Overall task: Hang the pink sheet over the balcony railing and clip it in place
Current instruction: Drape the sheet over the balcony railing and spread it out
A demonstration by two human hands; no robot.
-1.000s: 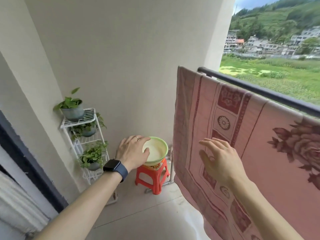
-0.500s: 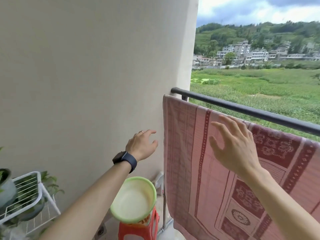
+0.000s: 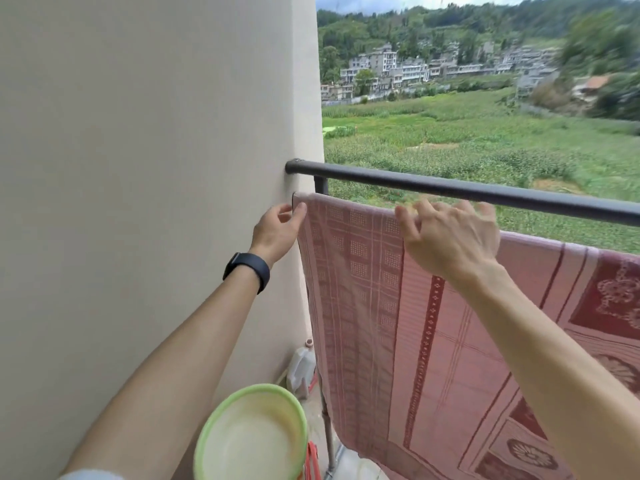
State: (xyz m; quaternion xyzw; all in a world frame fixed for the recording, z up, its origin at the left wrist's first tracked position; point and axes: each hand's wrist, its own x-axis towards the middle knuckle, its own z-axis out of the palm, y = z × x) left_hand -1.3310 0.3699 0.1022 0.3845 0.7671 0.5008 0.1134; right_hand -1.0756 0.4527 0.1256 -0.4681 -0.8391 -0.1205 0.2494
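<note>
The pink patterned sheet (image 3: 433,323) hangs over a lower bar just beneath the dark balcony railing (image 3: 450,192), and its left edge reaches the wall. My left hand (image 3: 277,230), with a dark watch on its wrist, pinches the sheet's top left corner against the wall. Further right, my right hand (image 3: 450,240) lies on the sheet's top edge with its fingers spread and blurred, their tips just under the railing. No clip is in view.
A beige wall (image 3: 156,168) closes off the left side. A green-rimmed basin (image 3: 252,434) sits on a red stool (image 3: 311,459) low down, with a white plastic jug (image 3: 303,368) behind it by the railing post. Fields and houses lie beyond the railing.
Both hands rose to the sheet's top edge. The left hand came from mid-air to the corner by the wall, and the right hand moved up from the sheet's face. The view lifted toward the railing.
</note>
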